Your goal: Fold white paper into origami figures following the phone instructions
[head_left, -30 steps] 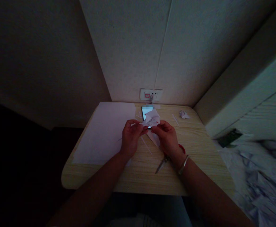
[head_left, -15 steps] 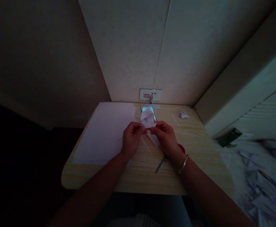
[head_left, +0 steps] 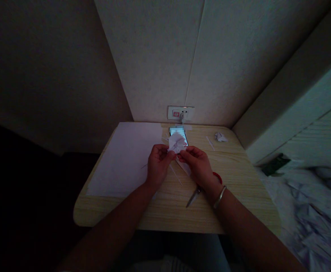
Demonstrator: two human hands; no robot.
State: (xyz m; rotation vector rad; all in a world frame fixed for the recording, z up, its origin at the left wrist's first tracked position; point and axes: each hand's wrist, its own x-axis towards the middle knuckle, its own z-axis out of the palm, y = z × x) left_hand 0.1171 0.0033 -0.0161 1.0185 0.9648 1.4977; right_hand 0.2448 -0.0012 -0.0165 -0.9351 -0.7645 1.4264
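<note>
A small folded piece of white paper [head_left: 177, 143] is pinched at its lower edge between my two hands. My left hand [head_left: 158, 162] grips its left corner with thumb and fingers, and my right hand [head_left: 196, 162] grips the right one. Behind the paper lies a phone [head_left: 177, 130] with its screen lit, partly covered by the paper. Scissors [head_left: 193, 197] with red handles rest under my right wrist, their blades pointing toward me. A thin paper strip [head_left: 176, 175] lies on the table between my forearms.
Large white sheets [head_left: 125, 158] cover the left part of the wooden table [head_left: 182, 219]. A crumpled-looking folded paper [head_left: 220, 136] and a narrow strip [head_left: 210, 143] lie at the back right. A wall socket [head_left: 180, 113] with a plug sits behind the table.
The folded paper's shape between my fingers has altered slightly, its lower edge looking flatter. Both hands stay nearly in place and keep hold of it.
</note>
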